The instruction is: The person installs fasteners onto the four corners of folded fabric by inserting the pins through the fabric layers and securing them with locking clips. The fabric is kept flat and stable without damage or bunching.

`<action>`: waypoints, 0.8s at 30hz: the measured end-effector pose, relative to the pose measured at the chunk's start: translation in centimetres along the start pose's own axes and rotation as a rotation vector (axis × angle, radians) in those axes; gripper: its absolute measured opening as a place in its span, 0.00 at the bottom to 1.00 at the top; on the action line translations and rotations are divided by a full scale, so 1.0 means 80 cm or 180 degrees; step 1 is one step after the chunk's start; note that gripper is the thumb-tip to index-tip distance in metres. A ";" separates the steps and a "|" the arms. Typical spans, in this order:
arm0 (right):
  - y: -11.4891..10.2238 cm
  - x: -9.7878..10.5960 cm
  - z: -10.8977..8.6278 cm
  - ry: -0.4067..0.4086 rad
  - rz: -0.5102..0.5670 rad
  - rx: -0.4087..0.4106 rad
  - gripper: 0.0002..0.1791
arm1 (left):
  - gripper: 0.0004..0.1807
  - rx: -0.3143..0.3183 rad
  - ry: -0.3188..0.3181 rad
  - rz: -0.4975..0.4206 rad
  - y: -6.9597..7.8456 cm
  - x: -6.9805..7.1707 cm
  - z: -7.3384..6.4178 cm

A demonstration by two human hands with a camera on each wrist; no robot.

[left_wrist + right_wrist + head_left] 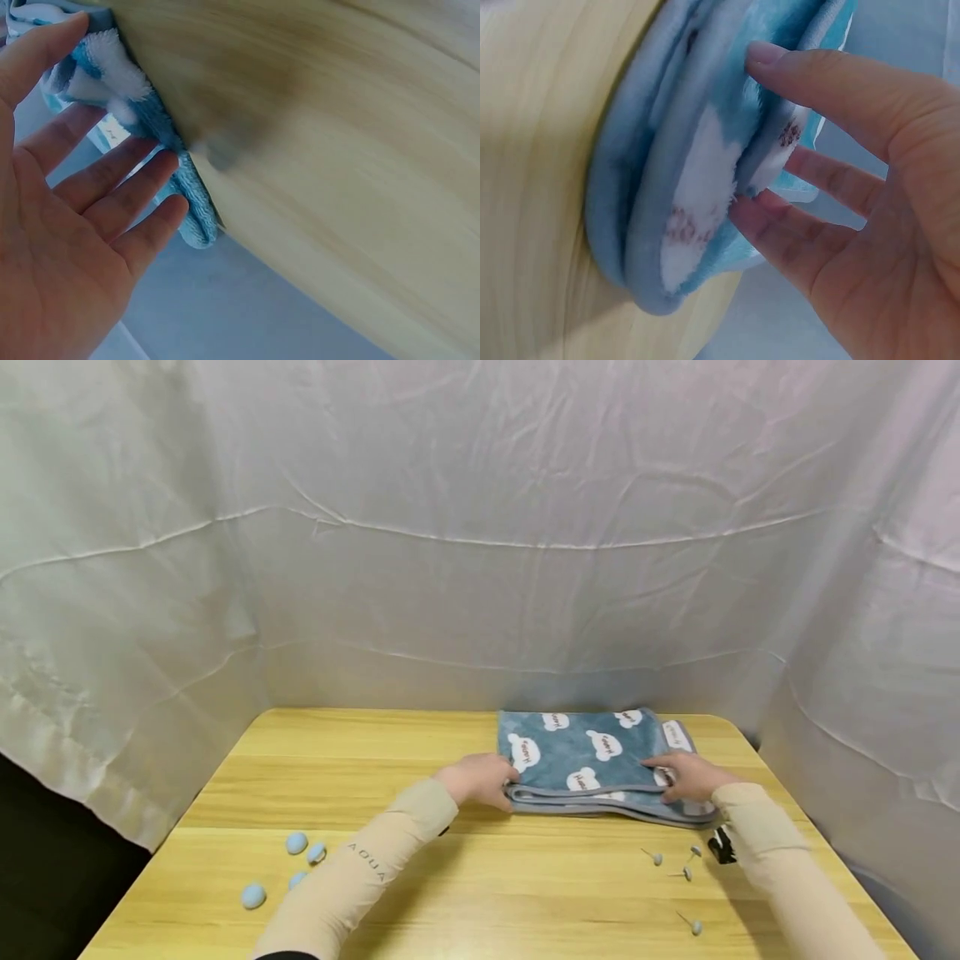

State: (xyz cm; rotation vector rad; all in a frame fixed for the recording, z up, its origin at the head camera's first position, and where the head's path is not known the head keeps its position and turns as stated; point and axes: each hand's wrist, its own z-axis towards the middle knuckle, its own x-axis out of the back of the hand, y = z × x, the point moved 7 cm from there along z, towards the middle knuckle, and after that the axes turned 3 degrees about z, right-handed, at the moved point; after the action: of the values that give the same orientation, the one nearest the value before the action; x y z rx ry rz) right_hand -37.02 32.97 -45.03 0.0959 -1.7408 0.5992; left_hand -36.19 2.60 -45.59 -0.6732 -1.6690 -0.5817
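A folded teal blanket (555,752) with white bear-shaped patches and grey-blue edging lies at the back right of the table. My left hand (478,778) is at its left front corner. In the left wrist view the thumb touches the edging, and the spread, nearly straight fingers (142,180) lie along the folded side. My right hand (692,777) is at the right end. In the right wrist view its thumb rests on the upper layers of the blanket (705,172), with fingertips touching the loose folds. Neither hand visibly grips the cloth.
Several light blue domes (253,896) lie at the left of the wooden table (540,893), one partly behind my left sleeve. Several pins with pale blue heads (696,928) lie at the right. Grey-white curtains (450,610) enclose the back and sides.
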 end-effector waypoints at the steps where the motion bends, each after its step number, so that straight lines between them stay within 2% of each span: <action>1: -0.006 -0.001 0.001 -0.0015 0.0007 0.0022 0.38 | 0.23 0.0006 -0.0011 -0.0017 -0.004 -0.001 -0.005; 6: -0.031 -0.009 0.008 -0.0077 0.0046 0.0103 0.37 | 0.26 0.0073 -0.0054 -0.0185 -0.021 -0.005 -0.029; 13: -0.057 -0.018 0.027 -0.0137 0.0047 0.0134 0.38 | 0.27 0.0205 -0.0037 -0.0215 -0.046 -0.006 -0.062; 24: -0.102 -0.033 0.045 -0.0313 0.0113 0.0466 0.38 | 0.29 0.0395 -0.0129 -0.0453 -0.079 -0.014 -0.107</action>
State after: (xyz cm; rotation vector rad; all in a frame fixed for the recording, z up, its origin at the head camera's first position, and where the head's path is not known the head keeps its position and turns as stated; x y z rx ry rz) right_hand -36.48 23.66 -45.20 0.2002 -1.7951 0.7589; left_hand -34.57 -7.93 -45.16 -0.4822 -1.7854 -0.5630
